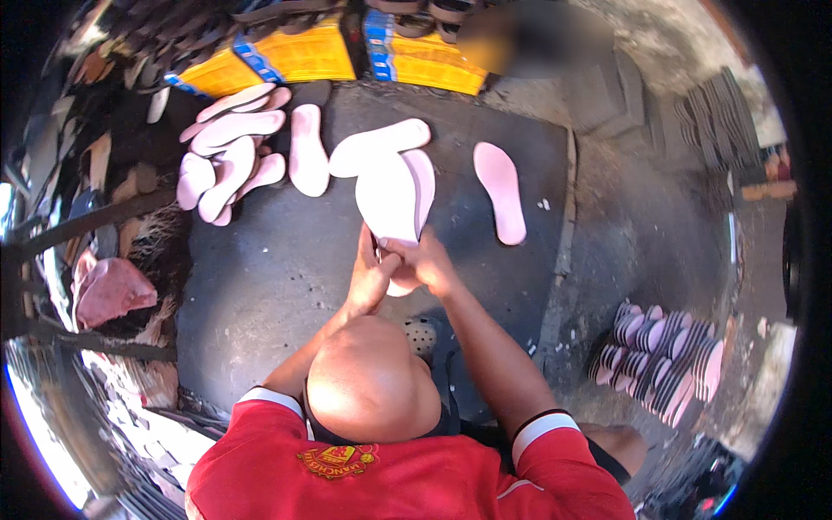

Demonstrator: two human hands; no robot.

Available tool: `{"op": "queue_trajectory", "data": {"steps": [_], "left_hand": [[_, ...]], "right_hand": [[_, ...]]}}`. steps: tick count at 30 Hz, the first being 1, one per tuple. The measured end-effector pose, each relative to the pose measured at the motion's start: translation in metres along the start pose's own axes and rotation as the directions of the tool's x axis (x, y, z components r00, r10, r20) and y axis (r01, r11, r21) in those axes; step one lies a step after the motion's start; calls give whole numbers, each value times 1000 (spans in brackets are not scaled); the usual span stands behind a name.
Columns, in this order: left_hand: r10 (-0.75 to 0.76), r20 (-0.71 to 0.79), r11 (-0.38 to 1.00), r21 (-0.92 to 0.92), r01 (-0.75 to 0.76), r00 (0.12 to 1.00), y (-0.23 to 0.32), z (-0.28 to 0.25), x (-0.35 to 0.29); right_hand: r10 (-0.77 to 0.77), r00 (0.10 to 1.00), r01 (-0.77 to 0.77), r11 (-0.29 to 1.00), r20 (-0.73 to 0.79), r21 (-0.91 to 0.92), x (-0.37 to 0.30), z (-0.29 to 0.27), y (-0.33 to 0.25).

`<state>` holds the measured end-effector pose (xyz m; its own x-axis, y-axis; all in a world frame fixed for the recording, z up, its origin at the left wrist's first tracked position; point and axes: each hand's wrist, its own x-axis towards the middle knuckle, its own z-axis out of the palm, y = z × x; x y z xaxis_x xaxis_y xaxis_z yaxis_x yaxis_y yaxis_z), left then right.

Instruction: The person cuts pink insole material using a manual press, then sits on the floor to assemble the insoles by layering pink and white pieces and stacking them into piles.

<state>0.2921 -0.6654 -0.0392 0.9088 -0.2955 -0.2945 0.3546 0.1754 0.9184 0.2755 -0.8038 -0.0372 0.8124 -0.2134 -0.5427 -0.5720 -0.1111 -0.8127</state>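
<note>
Both my hands are closed at the narrow lower end of a pale pink insole (pixel 386 204), whose upper face is washed out by bright light. My left hand (pixel 371 276) grips from the left side, with its thumb near the edge. From the right, my right hand (pixel 425 263) wraps the same end, its fingers meeting the left ones. A second insole (pixel 424 184) shows behind the held one; whether I hold it too is unclear. Just beyond lies another pink insole (pixel 381 147) on the dark mat (pixel 260 277). Below my fingers, a pinkish rounded end shows, partly hidden.
Loose pink insoles (pixel 230 130) pile at the mat's far left, with one insole (pixel 308 152) beside them. A single insole (pixel 501 192) lies to the right. Stacked insoles (pixel 659 355) sit on the floor at right. Yellow boxes (pixel 303 52) line the back. Dark bars (pixel 95 221) stand left.
</note>
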Motion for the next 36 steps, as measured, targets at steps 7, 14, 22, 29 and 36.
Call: {"op": "queue_trajectory", "data": {"steps": [7,14,22,29,36], "left_hand": [[-244,579,934,357,27,778,-10,23,35],[141,618,792,398,-462,774,-32,19,65],[-23,956,186,293,-938,294,72,105,58],[0,931,323,345,-881,364,46,82,58],[-92,823,678,464,-570,561,21,71,113]], "right_hand": [[-381,904,373,925,-194,-76,-36,-62,68],[-284,865,42,863,-414,-504,-73,-75,81],[-497,788,220,778,-363,-588,-67,-96,135],[-481,815,249,793,-322,-555,-66,-84,129],[-463,832,123,690,-305,-713,-56,-115,104]]}}
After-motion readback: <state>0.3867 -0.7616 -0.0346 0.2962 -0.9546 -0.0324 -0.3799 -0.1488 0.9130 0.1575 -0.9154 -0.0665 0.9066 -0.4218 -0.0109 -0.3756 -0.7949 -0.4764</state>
